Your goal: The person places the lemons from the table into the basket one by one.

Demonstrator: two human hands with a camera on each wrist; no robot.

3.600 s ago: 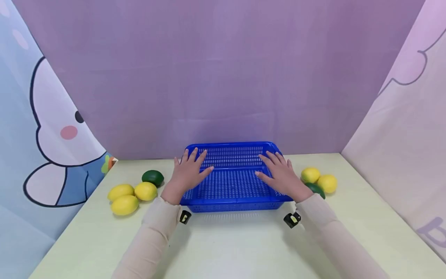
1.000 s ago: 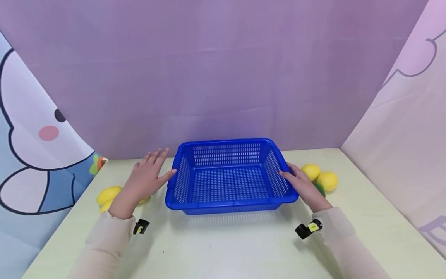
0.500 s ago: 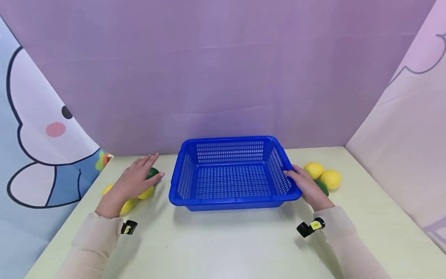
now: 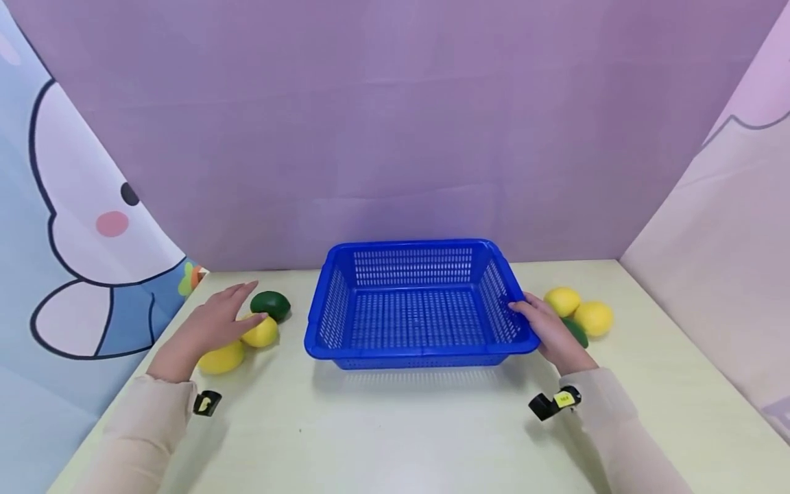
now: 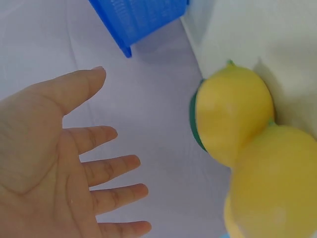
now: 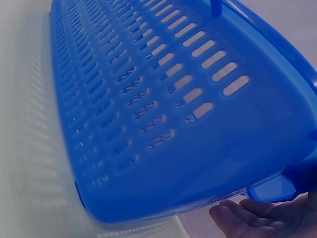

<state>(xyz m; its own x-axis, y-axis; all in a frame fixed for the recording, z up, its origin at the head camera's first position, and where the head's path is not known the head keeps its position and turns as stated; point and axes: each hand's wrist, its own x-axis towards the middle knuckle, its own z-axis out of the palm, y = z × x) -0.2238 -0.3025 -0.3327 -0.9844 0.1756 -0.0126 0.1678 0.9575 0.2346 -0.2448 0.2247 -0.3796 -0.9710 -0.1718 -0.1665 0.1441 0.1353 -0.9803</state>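
Blue plastic basket (image 4: 422, 351) is sitting on the table (image 4: 370, 432), your right hand (image 4: 549, 333) grasping its right end, while your empty left hand (image 4: 214, 322) is hovering near the left-side lemons (image 4: 262, 333), where a careless sweep could be sending one rolling.

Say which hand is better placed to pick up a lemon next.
Probably the left hand: it is empty and near a lemon, while the right hand grips the blue basket.
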